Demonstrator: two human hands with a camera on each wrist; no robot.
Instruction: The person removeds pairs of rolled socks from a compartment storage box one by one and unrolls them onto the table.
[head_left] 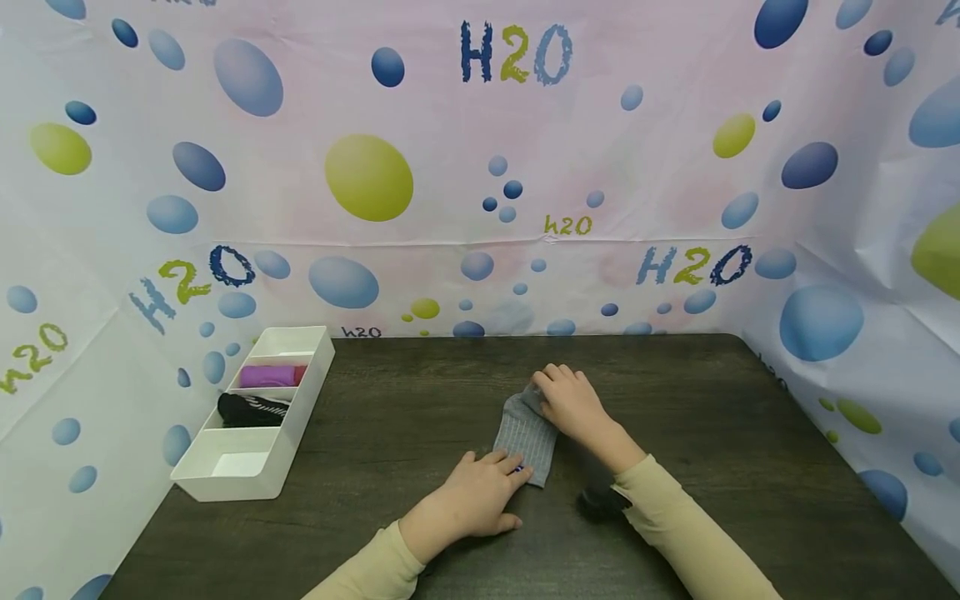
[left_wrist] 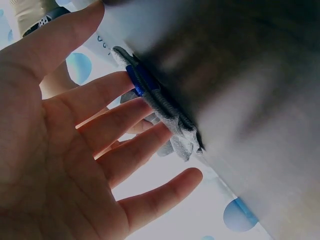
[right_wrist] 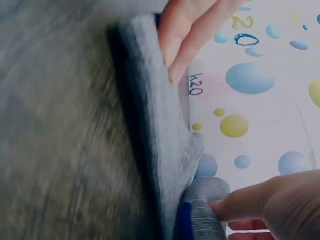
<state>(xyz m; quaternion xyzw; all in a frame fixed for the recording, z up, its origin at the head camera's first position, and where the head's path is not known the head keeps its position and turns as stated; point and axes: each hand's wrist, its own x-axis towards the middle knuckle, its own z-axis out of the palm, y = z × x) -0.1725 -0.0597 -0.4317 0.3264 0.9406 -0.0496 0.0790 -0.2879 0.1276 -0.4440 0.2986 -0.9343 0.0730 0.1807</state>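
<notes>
Already, a purple bundle (head_left: pixel 268 377) and black bundle (head_left: pixel 243 410) sit in the box (head_left: pixel 294 429); the gray sock (head_left: pixel 527 429) on the tabletop (head_left: pixel 405 400) looks only partly folded, right hand (head_left: pixel 577 408) pinching its far end, left hand (head_left: pixel 476 496) spread over the near end.

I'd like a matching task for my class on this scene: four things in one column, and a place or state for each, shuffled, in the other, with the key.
Things
1. black bundle
2. grey sock
3. white tray
4. purple bundle

Places or states
A. in the tray, second section from its far end
B. divided into four sections
C. in the tray, third section from its far end
D. touched by the left hand and gripped by the right hand

Right pairs
1-C, 2-D, 3-B, 4-A
</notes>
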